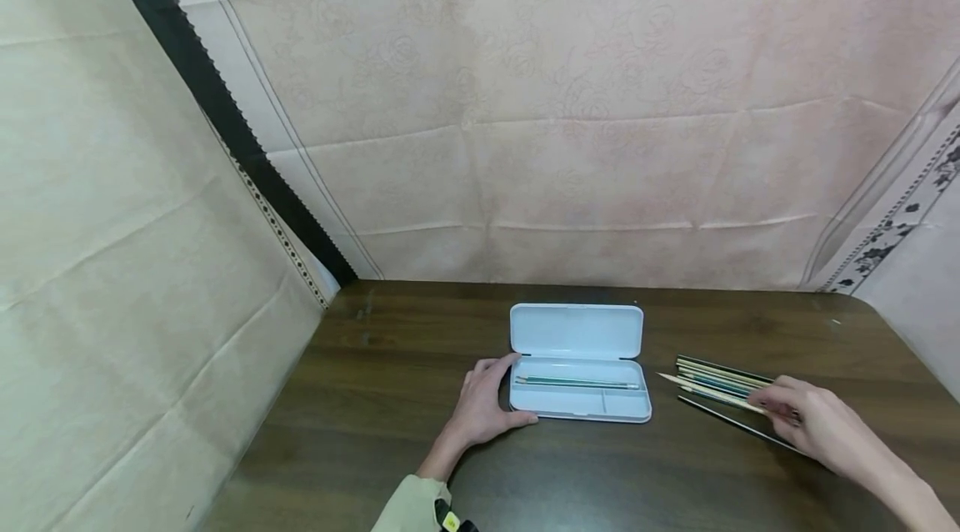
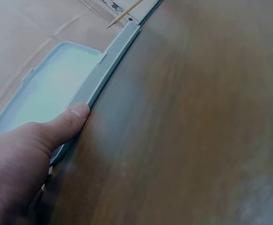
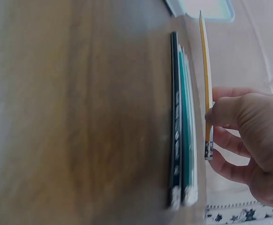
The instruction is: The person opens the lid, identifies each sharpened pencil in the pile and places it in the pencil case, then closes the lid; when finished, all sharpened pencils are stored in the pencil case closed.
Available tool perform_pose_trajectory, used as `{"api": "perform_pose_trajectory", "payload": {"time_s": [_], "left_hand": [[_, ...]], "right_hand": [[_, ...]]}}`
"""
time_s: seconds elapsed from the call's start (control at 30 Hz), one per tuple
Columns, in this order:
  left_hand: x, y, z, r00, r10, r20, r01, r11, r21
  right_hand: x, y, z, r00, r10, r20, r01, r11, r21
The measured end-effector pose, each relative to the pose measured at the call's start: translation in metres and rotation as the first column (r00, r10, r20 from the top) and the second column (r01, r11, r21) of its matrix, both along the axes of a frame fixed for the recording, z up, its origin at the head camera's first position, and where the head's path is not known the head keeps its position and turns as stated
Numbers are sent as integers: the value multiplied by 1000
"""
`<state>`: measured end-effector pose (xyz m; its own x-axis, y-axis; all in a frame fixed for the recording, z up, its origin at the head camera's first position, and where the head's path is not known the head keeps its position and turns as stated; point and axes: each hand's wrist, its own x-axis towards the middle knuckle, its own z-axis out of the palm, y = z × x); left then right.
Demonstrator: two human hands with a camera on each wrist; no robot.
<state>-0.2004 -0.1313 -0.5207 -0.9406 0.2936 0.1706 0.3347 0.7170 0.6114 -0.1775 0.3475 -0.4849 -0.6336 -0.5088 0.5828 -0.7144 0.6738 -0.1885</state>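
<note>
Pale patterned sheets (image 1: 555, 98) wall you in left, front and right, and on the brown wooden table (image 1: 360, 432) you've got the light blue pencil case (image 1: 576, 332) lying open, lid folded back. Your left hand (image 1: 483, 407) grips its left end, thumb at the front edge, a finger up at the back corner. Inside, a green pencil (image 1: 577, 383) lies lengthwise in the tray. Over to the right, your right hand (image 1: 810, 424) pinches a yellow pencil (image 3: 205, 70) near its eraser end, sharp tip pointing towards the case, raised above the loose pencils (image 3: 185, 117). Those lie close together, green, pale and black; one dark pencil (image 1: 738, 424) sits slightly apart, nearer you.
</note>
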Motion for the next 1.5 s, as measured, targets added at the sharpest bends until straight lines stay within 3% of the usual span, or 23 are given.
{"api": "perform_pose_trajectory", "payload": {"time_s": [0.33, 0.73, 1.17, 1.5], "left_hand": [[1, -1, 0, 1000, 2, 2, -2, 1000, 2], [2, -1, 1, 1000, -3, -4, 3, 1000, -3], [3, -2, 1, 1000, 5, -4, -5, 1000, -1], [2, 0, 2, 1000, 10, 5, -10, 1000, 0]], "right_hand": [[-14, -43, 12, 998, 48, 37, -49, 999, 13], [-27, -94, 23, 984, 57, 169, -65, 997, 40], [-37, -130, 31, 959, 36, 280, -62, 995, 84], [-44, -151, 32, 943, 86, 323, -122, 988, 92]]}}
